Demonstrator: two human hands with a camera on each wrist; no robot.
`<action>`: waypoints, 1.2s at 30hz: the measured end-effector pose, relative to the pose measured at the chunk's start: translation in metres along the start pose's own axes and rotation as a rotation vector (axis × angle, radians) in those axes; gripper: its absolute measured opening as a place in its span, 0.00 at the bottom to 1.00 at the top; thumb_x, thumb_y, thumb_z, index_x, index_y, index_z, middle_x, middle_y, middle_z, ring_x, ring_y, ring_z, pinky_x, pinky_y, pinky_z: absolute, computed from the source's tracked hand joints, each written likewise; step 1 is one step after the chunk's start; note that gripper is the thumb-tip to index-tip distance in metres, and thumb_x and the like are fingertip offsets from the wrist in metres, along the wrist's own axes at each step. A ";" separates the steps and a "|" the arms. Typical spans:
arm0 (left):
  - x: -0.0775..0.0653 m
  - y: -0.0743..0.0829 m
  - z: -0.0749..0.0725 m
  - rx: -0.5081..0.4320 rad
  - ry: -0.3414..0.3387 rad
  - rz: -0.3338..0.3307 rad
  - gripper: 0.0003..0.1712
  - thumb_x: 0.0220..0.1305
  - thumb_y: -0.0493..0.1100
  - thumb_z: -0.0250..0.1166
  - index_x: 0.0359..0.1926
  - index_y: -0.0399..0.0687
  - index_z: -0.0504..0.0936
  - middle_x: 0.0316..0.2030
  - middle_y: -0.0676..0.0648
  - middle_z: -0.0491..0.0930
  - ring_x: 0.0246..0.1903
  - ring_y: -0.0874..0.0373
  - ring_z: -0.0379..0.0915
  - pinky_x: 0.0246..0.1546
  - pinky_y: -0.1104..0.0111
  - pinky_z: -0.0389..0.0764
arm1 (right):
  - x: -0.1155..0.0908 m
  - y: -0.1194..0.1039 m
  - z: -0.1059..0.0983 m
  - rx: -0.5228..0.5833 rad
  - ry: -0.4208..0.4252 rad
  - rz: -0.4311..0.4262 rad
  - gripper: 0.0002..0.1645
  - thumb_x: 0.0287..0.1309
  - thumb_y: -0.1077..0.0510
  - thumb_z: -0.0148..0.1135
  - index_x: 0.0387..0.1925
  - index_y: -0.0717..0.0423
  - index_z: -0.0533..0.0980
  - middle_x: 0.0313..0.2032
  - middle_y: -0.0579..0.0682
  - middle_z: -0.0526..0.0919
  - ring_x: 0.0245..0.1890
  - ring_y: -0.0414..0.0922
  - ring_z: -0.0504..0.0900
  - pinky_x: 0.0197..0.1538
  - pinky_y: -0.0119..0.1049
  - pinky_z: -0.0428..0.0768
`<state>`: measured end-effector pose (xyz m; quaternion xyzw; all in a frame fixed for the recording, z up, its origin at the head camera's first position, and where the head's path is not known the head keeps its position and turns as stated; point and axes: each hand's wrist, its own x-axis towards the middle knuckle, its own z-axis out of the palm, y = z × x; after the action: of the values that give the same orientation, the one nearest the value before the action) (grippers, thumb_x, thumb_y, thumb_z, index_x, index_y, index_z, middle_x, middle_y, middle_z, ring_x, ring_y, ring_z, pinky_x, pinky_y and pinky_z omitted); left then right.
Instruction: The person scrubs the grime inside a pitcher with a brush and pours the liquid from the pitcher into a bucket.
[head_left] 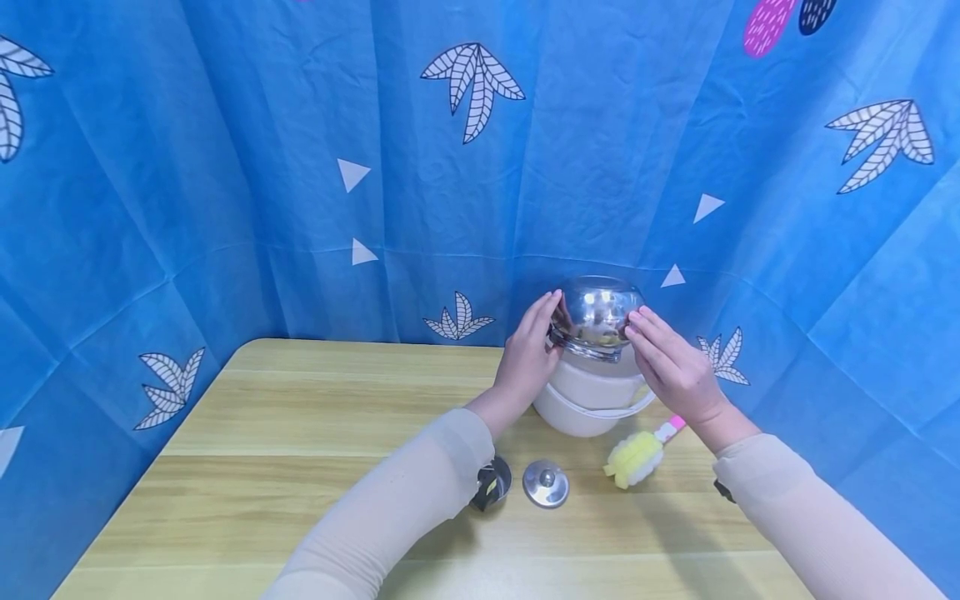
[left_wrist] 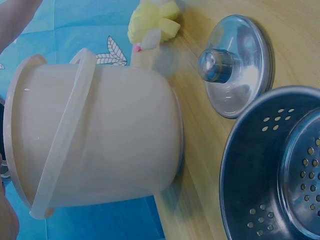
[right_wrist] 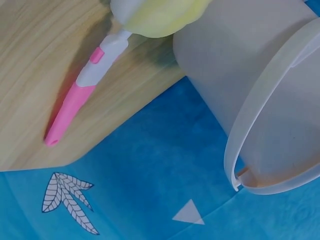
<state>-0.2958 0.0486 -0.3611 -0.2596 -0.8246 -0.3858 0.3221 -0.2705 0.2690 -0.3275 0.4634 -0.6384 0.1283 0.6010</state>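
Observation:
A shiny round metal pot (head_left: 597,312) hangs tipped over the mouth of the white bucket (head_left: 581,412), its flat base up and its rim down. My left hand (head_left: 527,358) grips the pot's left side, and my right hand (head_left: 675,367) holds it from the right. The thumbs are hidden in the head view. In the left wrist view, only parts of the hands show at the left edge. The bucket stands upright with its handle (left_wrist: 65,135) lowered against its side. My right hand is out of the right wrist view.
On the wooden table (head_left: 300,467), a metal lid with a knob (head_left: 546,483) lies before the bucket. Left of it sits a perforated metal strainer (left_wrist: 260,175), partly behind my left sleeve. A yellow-and-white sponge brush (head_left: 634,458) with a pink handle (right_wrist: 70,112) lies at right. Blue curtain (head_left: 465,208) surrounds the table.

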 end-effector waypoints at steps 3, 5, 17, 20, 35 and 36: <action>0.000 0.000 0.000 -0.004 -0.003 -0.012 0.52 0.52 0.28 0.75 0.75 0.49 0.60 0.72 0.44 0.64 0.54 0.45 0.79 0.55 0.62 0.80 | 0.001 0.000 0.000 0.001 0.000 -0.013 0.11 0.68 0.66 0.58 0.41 0.71 0.83 0.45 0.66 0.85 0.48 0.62 0.85 0.58 0.42 0.79; 0.000 -0.001 0.001 -0.004 -0.004 -0.018 0.52 0.52 0.28 0.75 0.75 0.49 0.61 0.72 0.44 0.64 0.55 0.45 0.79 0.56 0.61 0.79 | 0.001 -0.001 0.001 0.003 -0.002 -0.020 0.11 0.69 0.66 0.58 0.41 0.71 0.83 0.45 0.66 0.85 0.48 0.62 0.85 0.58 0.43 0.79; 0.001 -0.003 0.002 -0.005 0.013 -0.005 0.53 0.51 0.29 0.75 0.75 0.51 0.60 0.71 0.44 0.65 0.57 0.45 0.78 0.56 0.61 0.80 | 0.004 -0.003 -0.001 -0.001 -0.021 -0.033 0.12 0.70 0.66 0.57 0.43 0.71 0.83 0.46 0.66 0.85 0.47 0.63 0.85 0.55 0.46 0.80; 0.001 -0.004 0.002 -0.006 0.019 0.002 0.53 0.51 0.29 0.75 0.75 0.50 0.60 0.70 0.42 0.66 0.57 0.45 0.78 0.55 0.61 0.80 | 0.005 -0.003 -0.001 -0.001 -0.024 -0.038 0.11 0.70 0.66 0.57 0.43 0.71 0.83 0.46 0.66 0.85 0.46 0.64 0.85 0.56 0.45 0.80; -0.001 -0.004 -0.001 0.002 -0.004 0.000 0.53 0.52 0.29 0.75 0.76 0.50 0.59 0.72 0.45 0.63 0.54 0.45 0.79 0.54 0.62 0.81 | 0.005 -0.005 -0.001 -0.002 -0.015 -0.034 0.12 0.70 0.65 0.57 0.41 0.71 0.84 0.45 0.66 0.86 0.47 0.63 0.85 0.55 0.46 0.80; -0.002 -0.004 -0.002 0.003 -0.006 0.001 0.53 0.52 0.29 0.75 0.76 0.51 0.59 0.72 0.45 0.63 0.54 0.45 0.79 0.54 0.62 0.81 | 0.005 -0.006 -0.001 -0.003 -0.017 -0.035 0.12 0.70 0.65 0.57 0.41 0.71 0.84 0.45 0.66 0.86 0.47 0.63 0.85 0.55 0.46 0.80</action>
<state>-0.2967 0.0449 -0.3631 -0.2608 -0.8259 -0.3838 0.3203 -0.2652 0.2644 -0.3252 0.4746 -0.6355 0.1131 0.5984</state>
